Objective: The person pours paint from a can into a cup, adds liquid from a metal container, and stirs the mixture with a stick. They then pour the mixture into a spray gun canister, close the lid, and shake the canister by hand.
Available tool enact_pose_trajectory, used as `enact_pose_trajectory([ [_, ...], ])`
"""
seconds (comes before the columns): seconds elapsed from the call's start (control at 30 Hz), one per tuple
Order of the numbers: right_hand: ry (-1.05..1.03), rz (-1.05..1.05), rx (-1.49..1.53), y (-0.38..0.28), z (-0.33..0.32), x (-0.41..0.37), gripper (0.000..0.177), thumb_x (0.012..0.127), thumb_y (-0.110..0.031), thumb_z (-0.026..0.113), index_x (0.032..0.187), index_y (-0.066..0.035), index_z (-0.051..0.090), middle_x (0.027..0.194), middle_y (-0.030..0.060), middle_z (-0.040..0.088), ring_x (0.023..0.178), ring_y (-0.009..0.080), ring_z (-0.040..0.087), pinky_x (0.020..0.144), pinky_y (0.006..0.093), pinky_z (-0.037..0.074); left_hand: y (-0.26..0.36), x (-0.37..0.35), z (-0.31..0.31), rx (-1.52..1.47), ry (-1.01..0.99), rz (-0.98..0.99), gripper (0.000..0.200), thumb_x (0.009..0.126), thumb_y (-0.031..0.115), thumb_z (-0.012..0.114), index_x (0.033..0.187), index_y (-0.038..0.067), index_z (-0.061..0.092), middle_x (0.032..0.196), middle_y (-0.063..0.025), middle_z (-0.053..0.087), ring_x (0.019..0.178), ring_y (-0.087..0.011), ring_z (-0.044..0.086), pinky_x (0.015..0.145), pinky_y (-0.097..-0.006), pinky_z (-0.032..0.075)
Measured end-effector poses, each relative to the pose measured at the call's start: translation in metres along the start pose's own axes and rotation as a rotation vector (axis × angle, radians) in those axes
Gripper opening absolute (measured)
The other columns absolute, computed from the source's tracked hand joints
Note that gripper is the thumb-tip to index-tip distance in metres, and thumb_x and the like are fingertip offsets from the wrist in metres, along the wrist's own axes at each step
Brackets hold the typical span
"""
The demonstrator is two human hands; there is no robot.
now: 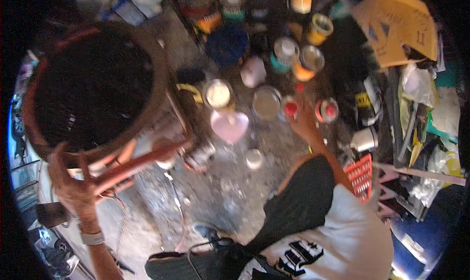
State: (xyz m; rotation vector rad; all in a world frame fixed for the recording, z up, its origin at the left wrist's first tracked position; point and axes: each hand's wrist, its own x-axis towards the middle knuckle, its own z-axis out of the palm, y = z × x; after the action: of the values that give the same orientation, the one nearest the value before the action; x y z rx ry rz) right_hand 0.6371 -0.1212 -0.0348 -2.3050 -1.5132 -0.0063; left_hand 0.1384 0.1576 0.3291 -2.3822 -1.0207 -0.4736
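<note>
My left hand (pixel 73 187) is at the left, at the lower edge of a large round dark-faced object with a reddish rim (pixel 142 116), by a reddish bar (pixel 142 166); its fingers are bent around something I cannot make out. My right hand (pixel 304 121) reaches over the floor to a small container with a red top (pixel 291 109), fingers at its side, blurred. A second red-topped container (pixel 327 111) stands just right of that hand. Left of it is a round open tin (pixel 267 103).
A pink heart-shaped piece (pixel 229 126), a tin with cream contents (pixel 218 94) and a white cap (pixel 254 159) lie mid-floor. Behind stand paint cans (pixel 309 64). A red basket (pixel 360 178), spray gun cup (pixel 364 139) and cardboard box (pixel 399 23) are at the right.
</note>
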Motion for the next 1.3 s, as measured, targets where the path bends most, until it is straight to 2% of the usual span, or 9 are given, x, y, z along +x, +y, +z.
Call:
enact_pose_trajectory([
  [0.1, 0.020, -0.067, 0.042, -0.009, -0.031, 0.035, 0.064, 0.083, -0.025, 0.074, 0.134, 0.004, 0.047, 0.130, 0.0275, 0.052, 0.120, 0.0471, 0.051, 0.102, 0.0537, 0.041, 0.023, 0.014, -0.014, 0.041, 0.000, -0.018, 0.032, 0.092, 0.026, 0.065, 0.113, 0.003, 0.060, 0.095, -0.0141, 0.056, 0.088, -0.0338, 0.054, 0.079, -0.0461, 0.045],
  [0.37, 0.248, -0.104, 0.050, -0.043, -0.152, 0.166, 0.069, 0.082, -0.024, 0.075, 0.137, 0.004, 0.046, 0.130, 0.0273, 0.052, 0.119, 0.0450, 0.052, 0.101, 0.0534, 0.044, 0.029, 0.014, -0.022, -0.055, -0.001, -0.106, 0.033, 0.088, 0.023, 0.066, 0.114, 0.003, 0.058, 0.099, -0.0138, 0.056, 0.088, -0.0338, 0.053, 0.078, -0.0463, 0.046],
  [0.63, 0.147, -0.112, 0.217, -0.077, -0.142, 0.188, 0.066, 0.081, -0.026, 0.076, 0.132, 0.006, 0.051, 0.123, 0.0275, 0.058, 0.115, 0.0453, 0.056, 0.101, 0.0501, 0.046, 0.030, 0.016, -0.026, -0.053, -0.027, -0.119, 0.032, 0.088, 0.022, 0.066, 0.112, 0.003, 0.058, 0.098, -0.0148, 0.056, 0.090, -0.0342, 0.053, 0.080, -0.0474, 0.046],
  [0.73, 0.168, -0.228, 0.189, -0.075, -0.120, 0.171, 0.064, 0.082, -0.030, 0.075, 0.129, 0.007, 0.053, 0.120, 0.0277, 0.061, 0.115, 0.0446, 0.058, 0.100, 0.0507, 0.047, 0.030, 0.016, -0.021, -0.040, 0.021, -0.087, 0.032, 0.088, 0.021, 0.066, 0.112, 0.002, 0.059, 0.101, -0.0152, 0.059, 0.092, -0.0349, 0.055, 0.082, -0.0471, 0.047],
  [0.93, -0.479, 0.095, 0.143, 0.000, -0.074, 0.067, 0.057, 0.083, -0.034, 0.068, 0.126, 0.002, 0.060, 0.118, 0.0291, 0.064, 0.110, 0.0433, 0.063, 0.094, 0.0505, 0.051, 0.021, 0.012, -0.011, 0.060, -0.002, -0.024, 0.036, 0.094, 0.032, 0.064, 0.118, 0.005, 0.062, 0.104, -0.0131, 0.064, 0.092, -0.0332, 0.061, 0.083, -0.0443, 0.049],
  [0.97, -0.592, 0.176, 0.183, 0.013, -0.074, 0.051, 0.043, 0.085, -0.033, 0.068, 0.111, 0.000, 0.061, 0.105, 0.0257, 0.066, 0.098, 0.0391, 0.066, 0.080, 0.0500, 0.051, 0.018, 0.011, -0.010, 0.044, -0.006, -0.010, 0.037, 0.095, 0.033, 0.064, 0.118, 0.005, 0.062, 0.103, -0.0128, 0.064, 0.092, -0.0330, 0.061, 0.082, -0.0441, 0.049],
  [1.1, -0.419, 0.338, 0.232, 0.011, -0.098, -0.008, 0.041, 0.087, -0.034, 0.066, 0.109, 0.000, 0.061, 0.106, 0.0266, 0.065, 0.095, 0.0402, 0.066, 0.079, 0.0499, 0.051, 0.015, 0.010, -0.007, 0.056, -0.056, -0.057, 0.039, 0.096, 0.037, 0.063, 0.120, 0.006, 0.063, 0.103, -0.0122, 0.065, 0.090, -0.0331, 0.062, 0.082, -0.0438, 0.049],
  [1.2, -0.653, 0.398, 0.065, 0.029, -0.082, -0.029, 0.036, 0.090, -0.030, 0.063, 0.109, 0.000, 0.062, 0.111, 0.0264, 0.065, 0.101, 0.0413, 0.064, 0.084, 0.0494, 0.050, 0.006, 0.009, -0.002, 0.111, -0.025, 0.016, 0.041, 0.096, 0.039, 0.064, 0.120, 0.007, 0.065, 0.109, -0.0127, 0.068, 0.096, -0.0341, 0.064, 0.083, -0.0440, 0.051],
  [1.3, -0.404, 0.473, 0.492, 0.040, -0.071, -0.086, 0.043, 0.095, -0.034, 0.057, 0.124, -0.003, 0.062, 0.123, 0.0246, 0.065, 0.115, 0.0375, 0.062, 0.099, 0.0455, 0.046, -0.002, 0.008, 0.002, 0.087, -0.070, -0.016, 0.042, 0.095, 0.041, 0.066, 0.120, 0.007, 0.066, 0.110, -0.0118, 0.070, 0.097, -0.0335, 0.065, 0.086, -0.0437, 0.052],
])
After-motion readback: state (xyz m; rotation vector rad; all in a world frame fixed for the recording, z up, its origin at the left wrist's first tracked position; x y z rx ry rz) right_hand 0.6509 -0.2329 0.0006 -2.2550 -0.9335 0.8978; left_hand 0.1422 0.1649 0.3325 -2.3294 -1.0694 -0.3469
